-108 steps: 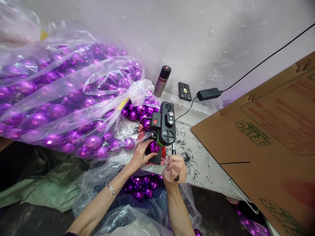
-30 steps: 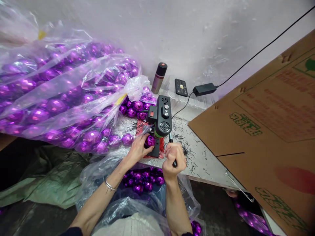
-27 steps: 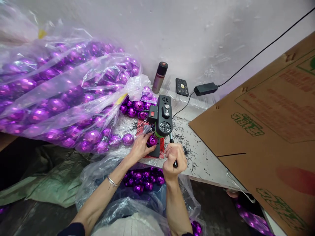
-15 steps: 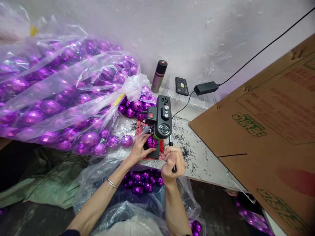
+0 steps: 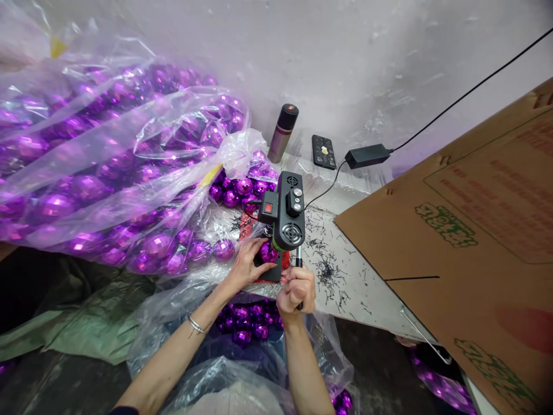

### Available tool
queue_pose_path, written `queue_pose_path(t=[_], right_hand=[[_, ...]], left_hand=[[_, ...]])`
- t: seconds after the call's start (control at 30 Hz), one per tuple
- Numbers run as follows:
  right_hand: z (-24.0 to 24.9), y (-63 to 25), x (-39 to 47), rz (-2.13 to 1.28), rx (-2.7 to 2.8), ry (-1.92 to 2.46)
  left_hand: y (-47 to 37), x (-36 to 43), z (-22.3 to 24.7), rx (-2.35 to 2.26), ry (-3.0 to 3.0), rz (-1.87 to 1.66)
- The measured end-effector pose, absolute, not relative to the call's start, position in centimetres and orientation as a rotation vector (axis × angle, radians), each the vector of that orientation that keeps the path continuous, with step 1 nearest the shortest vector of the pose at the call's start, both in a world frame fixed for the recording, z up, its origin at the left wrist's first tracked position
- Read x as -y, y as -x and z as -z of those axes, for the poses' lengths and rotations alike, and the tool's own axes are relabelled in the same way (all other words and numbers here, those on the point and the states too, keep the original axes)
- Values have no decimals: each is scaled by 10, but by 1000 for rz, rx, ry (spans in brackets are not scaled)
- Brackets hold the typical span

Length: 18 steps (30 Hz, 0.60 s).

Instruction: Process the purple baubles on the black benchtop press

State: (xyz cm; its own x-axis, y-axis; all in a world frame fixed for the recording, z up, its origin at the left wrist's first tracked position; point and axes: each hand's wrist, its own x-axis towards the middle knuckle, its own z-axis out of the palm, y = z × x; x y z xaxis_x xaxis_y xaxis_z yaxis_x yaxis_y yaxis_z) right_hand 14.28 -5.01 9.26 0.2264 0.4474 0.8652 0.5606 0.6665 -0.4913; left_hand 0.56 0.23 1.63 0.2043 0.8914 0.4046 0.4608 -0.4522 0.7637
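A black tabletop machine [image 5: 290, 210] with round vents and a red switch stands on the white table. My left hand [image 5: 248, 265] holds a shiny purple ball [image 5: 268, 252] between thumb and fingers under the machine's near end, above its black base. The fist of my right hand [image 5: 297, 290] is wrapped round the machine's black lever handle [image 5: 299, 263], just right of the base. Part of the ball is hidden by the machine head.
Big clear bags of purple balls [image 5: 86, 190] fill the left. An open bag [image 5: 250, 323] lies below the table edge. Behind stand a bottle [image 5: 283, 134], a phone [image 5: 324, 151] and a power adapter [image 5: 367, 156]. A cardboard box [image 5: 466, 230] is at right; black bits [image 5: 326, 271] litter the table.
My right hand and the lever handle have shifted slightly left, towards the machine's base. My left hand still holds the ball in the same place. The whole view has shifted a little.
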Motion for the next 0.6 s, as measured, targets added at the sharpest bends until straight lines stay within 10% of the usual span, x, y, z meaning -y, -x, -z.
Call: queue_pose_path(t=[0.6], right_hand=[[-76, -147, 40, 129, 1428, 851]], left_hand=[[-8, -7, -15, -1208, -2010, -1241]])
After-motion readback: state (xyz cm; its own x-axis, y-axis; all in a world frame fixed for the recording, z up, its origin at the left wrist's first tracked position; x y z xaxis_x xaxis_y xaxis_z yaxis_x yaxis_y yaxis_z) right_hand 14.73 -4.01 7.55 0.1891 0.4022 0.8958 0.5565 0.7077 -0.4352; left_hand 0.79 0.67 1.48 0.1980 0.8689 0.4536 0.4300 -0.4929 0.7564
